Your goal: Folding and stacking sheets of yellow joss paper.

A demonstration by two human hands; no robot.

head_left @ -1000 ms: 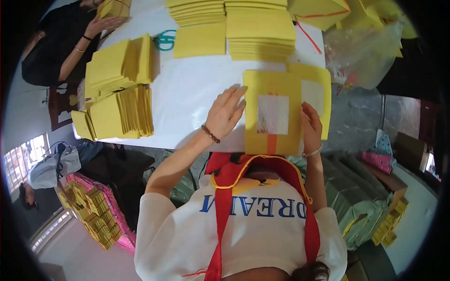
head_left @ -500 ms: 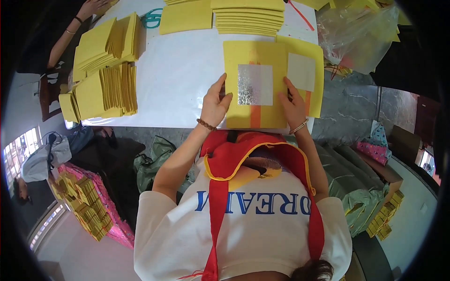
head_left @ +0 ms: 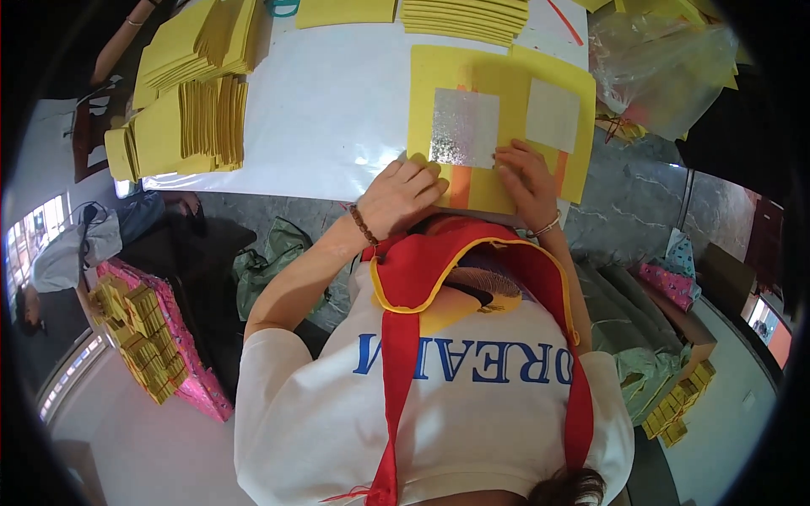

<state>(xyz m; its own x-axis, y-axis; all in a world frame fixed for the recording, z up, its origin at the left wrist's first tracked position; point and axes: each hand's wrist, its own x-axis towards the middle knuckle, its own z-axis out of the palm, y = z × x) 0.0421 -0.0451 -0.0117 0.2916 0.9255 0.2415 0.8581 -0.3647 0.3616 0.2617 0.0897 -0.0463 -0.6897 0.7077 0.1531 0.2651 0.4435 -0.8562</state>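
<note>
A yellow paper sheet (head_left: 422, 78) lies at the table's front edge, with a shiny silver square (head_left: 451, 139) and an orange band (head_left: 460, 190) below it. My left hand (head_left: 405, 192) is closed over its lower left corner, fingers bent and close together; the thumb is hidden. My right hand (head_left: 529, 184) rests at its right side near the square, thumb and fingers apart. Partly under it, on the right, is a second yellow sheet (head_left: 579, 101) with a pale square (head_left: 553, 114) and an orange band.
Stacked yellow folded papers (head_left: 156, 126) stand at the left of the white table (head_left: 329, 101), and more yellow stacks (head_left: 460, 18) at its far side. A clear plastic bag (head_left: 658, 67) sits at the far right. Another person's arm (head_left: 118, 51) shows at the far left.
My left hand has shifted from the sheet's left edge to its lower left corner and curled. My right hand has moved inward onto the sheet. The view has shifted slightly.
</note>
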